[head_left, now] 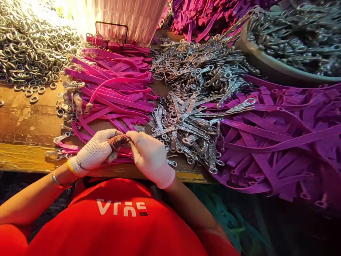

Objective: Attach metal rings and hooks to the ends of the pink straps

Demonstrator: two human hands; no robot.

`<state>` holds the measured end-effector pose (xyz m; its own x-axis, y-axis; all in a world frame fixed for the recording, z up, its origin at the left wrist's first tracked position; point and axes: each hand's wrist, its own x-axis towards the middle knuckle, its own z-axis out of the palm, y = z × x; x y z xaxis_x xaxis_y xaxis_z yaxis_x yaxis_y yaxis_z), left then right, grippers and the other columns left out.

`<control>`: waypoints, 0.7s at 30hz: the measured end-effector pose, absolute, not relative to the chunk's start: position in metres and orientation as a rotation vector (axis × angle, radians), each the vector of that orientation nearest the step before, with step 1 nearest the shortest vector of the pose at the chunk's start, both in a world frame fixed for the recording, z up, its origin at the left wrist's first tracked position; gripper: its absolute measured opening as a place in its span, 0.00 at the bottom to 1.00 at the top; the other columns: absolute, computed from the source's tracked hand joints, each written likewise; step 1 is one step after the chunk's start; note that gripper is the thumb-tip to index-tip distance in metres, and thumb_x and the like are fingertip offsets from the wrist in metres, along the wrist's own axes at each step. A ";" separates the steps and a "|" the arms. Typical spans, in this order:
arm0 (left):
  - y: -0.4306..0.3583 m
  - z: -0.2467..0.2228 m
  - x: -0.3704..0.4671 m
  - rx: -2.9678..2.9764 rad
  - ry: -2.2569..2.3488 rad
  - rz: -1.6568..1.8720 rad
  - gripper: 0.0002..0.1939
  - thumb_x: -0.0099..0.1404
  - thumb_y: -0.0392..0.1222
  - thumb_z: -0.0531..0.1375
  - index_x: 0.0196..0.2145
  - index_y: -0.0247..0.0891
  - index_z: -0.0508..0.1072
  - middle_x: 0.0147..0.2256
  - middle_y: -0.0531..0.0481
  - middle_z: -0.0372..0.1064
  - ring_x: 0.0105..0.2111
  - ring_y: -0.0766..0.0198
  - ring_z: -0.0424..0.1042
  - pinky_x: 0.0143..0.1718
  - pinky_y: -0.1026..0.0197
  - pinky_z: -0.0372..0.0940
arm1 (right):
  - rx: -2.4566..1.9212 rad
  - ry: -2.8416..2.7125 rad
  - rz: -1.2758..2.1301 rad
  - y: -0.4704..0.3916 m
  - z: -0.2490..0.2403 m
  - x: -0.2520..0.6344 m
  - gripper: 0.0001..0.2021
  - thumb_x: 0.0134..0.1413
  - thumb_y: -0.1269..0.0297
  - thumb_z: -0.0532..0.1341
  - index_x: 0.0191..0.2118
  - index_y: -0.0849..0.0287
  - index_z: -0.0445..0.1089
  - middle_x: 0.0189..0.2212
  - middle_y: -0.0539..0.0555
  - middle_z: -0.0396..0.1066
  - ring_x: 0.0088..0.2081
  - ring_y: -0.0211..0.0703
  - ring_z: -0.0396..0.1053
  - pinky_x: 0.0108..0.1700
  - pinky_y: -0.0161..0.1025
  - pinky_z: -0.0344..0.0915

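Observation:
My left hand, in a dotted white glove with brown fingertips, is closed near the table's front edge. My right hand, in a thin white glove, meets it fingertip to fingertip in a pinch. A bit of pink strap shows between the fingertips; the rest of what they hold is hidden. Just beyond my hands lies a heap of pink straps with metal rings at their left ends. Flat metal link pieces lie in a pile to the right of my right hand.
Loose metal rings are heaped at the far left. A tub of metal links stands at the back right, with purple straps in front. A ribbed translucent container and the wooden table's edge also show.

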<state>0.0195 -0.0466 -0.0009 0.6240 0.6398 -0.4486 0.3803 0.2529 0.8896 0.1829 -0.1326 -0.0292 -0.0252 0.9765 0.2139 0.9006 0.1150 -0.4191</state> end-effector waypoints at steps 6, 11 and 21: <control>-0.061 -0.014 0.013 1.112 0.912 0.254 0.21 0.70 0.57 0.54 0.27 0.40 0.60 0.16 0.60 0.51 0.14 0.72 0.50 0.15 0.68 0.48 | -1.923 -2.214 0.072 -0.139 -0.016 0.172 0.12 0.65 0.71 0.54 0.50 0.58 0.71 0.32 0.54 0.72 0.32 0.46 0.66 0.33 0.42 0.54; -0.067 -0.022 0.007 1.899 0.933 0.256 0.06 0.65 0.39 0.56 0.31 0.37 0.70 0.27 0.50 0.70 0.26 0.64 0.67 0.29 0.65 0.60 | -1.988 -2.144 0.037 -0.142 -0.024 0.169 0.10 0.66 0.69 0.53 0.46 0.58 0.71 0.30 0.55 0.71 0.31 0.46 0.66 0.32 0.42 0.53; -0.070 -0.034 -0.001 1.843 0.855 0.255 0.10 0.68 0.39 0.55 0.32 0.36 0.73 0.23 0.53 0.69 0.23 0.67 0.64 0.27 0.67 0.57 | -1.945 -2.074 0.570 -0.150 -0.024 0.176 0.25 0.64 0.61 0.61 0.63 0.61 0.59 0.48 0.58 0.77 0.45 0.50 0.76 0.42 0.40 0.66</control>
